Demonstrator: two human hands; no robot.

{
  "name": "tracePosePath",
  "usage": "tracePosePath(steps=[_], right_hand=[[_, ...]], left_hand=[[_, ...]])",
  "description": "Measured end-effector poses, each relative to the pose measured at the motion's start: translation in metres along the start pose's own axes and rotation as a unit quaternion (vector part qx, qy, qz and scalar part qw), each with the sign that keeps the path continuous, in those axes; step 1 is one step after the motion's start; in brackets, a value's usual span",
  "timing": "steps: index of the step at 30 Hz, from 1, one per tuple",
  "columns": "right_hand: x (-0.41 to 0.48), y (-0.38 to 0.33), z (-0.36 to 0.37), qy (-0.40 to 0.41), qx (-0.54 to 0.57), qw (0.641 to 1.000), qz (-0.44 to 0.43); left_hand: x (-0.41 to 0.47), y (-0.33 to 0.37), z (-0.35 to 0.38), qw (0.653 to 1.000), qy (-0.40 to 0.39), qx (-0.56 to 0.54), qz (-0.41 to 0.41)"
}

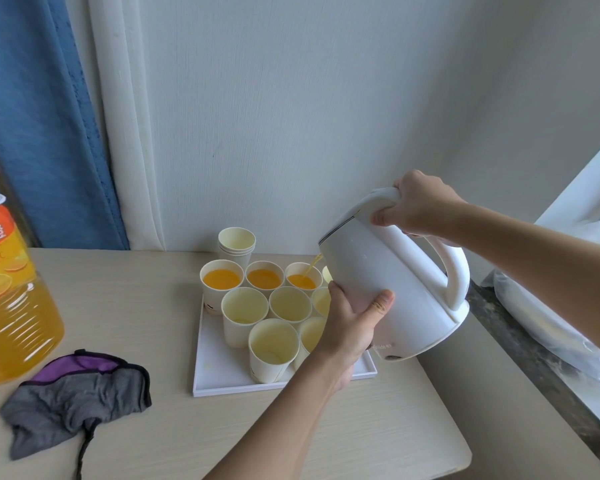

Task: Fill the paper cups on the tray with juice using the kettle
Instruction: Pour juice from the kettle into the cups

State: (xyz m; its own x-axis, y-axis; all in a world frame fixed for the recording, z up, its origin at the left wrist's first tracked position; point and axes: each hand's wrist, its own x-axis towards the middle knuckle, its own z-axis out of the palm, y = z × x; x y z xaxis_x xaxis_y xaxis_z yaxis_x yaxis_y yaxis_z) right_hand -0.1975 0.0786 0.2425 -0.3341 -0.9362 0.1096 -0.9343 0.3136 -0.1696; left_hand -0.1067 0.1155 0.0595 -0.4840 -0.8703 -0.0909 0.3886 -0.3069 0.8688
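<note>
A white kettle (392,278) is tilted to the left over a white tray (215,379) of paper cups. My right hand (418,206) grips its handle at the top. My left hand (352,323) supports the kettle's body from below, thumb and fingers cupped on its side. A thin orange stream runs from the spout into the third back-row cup (302,280). Two back-row cups (221,278) (264,278) hold juice. Several cups in the nearer rows (245,308) (273,344) look empty. The kettle and my left hand hide the right-hand cups.
A stack of spare paper cups (237,242) stands behind the tray by the wall. A big orange juice bottle (11,299) stands at the left. A grey and purple cloth (77,393) lies in front of it. Plastic-wrapped items (565,323) lie on the dark ledge at right.
</note>
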Motion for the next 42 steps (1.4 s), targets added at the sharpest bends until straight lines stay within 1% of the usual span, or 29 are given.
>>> tracePosePath(steps=[24, 27, 31, 36, 38, 42], right_hand=[[0.001, 0.006, 0.002, 0.004, 0.011, 1.000, 0.005], [0.001, 0.009, 0.002, 0.007, 0.026, 1.000, 0.011], [-0.005, 0.021, -0.001, 0.019, 0.084, 0.996, 0.020], [-0.008, 0.039, -0.004, 0.047, 0.120, 0.992, 0.017], [-0.007, 0.046, -0.003, 0.062, 0.133, 0.989, 0.014], [-0.006, 0.058, -0.003, 0.074, 0.123, 0.990, 0.013]], left_hand=[[0.002, -0.003, -0.002, 1.000, -0.008, 0.018, 0.021], [0.004, -0.002, -0.003, 0.999, -0.009, 0.023, 0.030], [0.010, -0.002, -0.006, 0.998, -0.006, 0.033, 0.056], [0.016, 0.001, 0.003, 0.996, -0.012, 0.046, 0.074], [0.019, -0.003, 0.007, 0.996, -0.011, 0.056, 0.074], [0.023, -0.013, 0.017, 0.996, -0.021, 0.058, 0.059]])
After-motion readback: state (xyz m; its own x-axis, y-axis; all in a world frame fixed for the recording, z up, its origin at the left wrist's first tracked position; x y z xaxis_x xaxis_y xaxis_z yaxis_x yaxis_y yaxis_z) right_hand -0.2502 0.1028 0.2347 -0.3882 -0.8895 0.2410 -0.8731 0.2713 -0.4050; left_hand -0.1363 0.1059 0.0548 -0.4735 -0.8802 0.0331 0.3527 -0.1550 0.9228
